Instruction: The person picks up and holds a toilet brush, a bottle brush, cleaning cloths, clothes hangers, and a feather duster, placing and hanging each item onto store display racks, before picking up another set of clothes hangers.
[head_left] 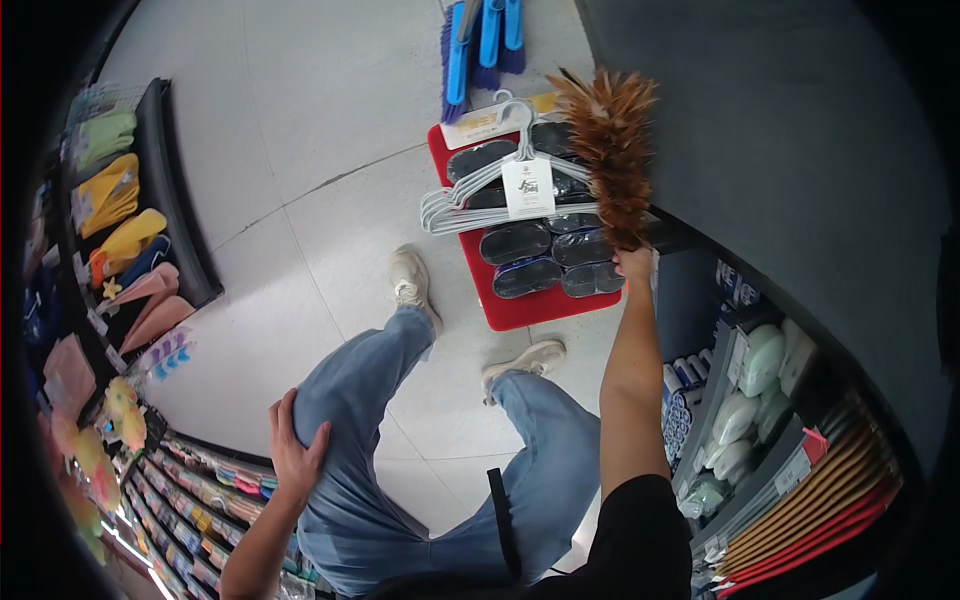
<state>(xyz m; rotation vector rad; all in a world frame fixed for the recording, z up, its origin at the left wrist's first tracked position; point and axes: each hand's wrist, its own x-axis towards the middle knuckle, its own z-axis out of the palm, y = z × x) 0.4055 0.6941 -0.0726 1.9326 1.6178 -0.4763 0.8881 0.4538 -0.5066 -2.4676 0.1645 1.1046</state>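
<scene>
My right hand (634,262) is closed round the lower end of a brown feather duster (612,160), whose feathers point up and away from me. The duster lies over the right side of a red display stand (510,312), beside the dark panel. On that stand sit several dark wrapped oval packs (515,242), and a bundle of pale grey hangers (460,205) with a white label card (528,188) rests across them. My left hand (296,445) is on my left knee with its fingers spread, holding nothing.
Blue brushes (457,60) stand beyond the red stand. A large dark panel (760,130) fills the right side, above shelves with wrapped goods (735,420) and wooden-handled items (810,490). At the left is a shelf with yellow gloves (108,192) and small packaged goods (190,515).
</scene>
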